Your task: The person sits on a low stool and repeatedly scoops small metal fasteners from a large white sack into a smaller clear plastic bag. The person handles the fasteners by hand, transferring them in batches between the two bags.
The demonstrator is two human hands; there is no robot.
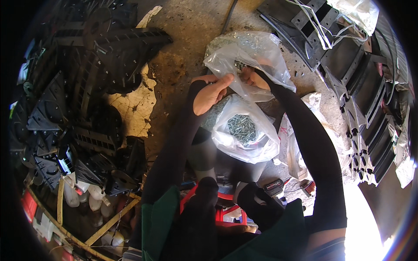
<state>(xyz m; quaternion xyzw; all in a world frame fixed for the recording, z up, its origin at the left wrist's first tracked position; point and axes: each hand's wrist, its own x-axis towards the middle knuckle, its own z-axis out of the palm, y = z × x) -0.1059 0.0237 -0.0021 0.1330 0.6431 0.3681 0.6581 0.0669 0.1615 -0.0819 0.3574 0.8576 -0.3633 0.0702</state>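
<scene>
My left hand [212, 93] pinches the rim of a clear plastic bag [267, 47], thumb on top. Inside this far bag lie small shiny metal pieces, seen in a dark cluster beside my right hand [257, 79]. That hand reaches into the bag's mouth with its fingers curled; plastic partly covers it, and what the fingers hold is hidden. Nearer to me stands a second clear bag [266, 150], its mouth spread wide around a heap of small silvery screws [242, 129]. Neither hand touches the screws.
Black slotted plastic parts [87, 82] pile up at the left. Dark curved panels [365, 100] are stacked on the right, with white cables [322, 35] across their top. A power tool battery [274, 188] lies by my foot. Crumpled white bags [300, 161] lie right of the screws.
</scene>
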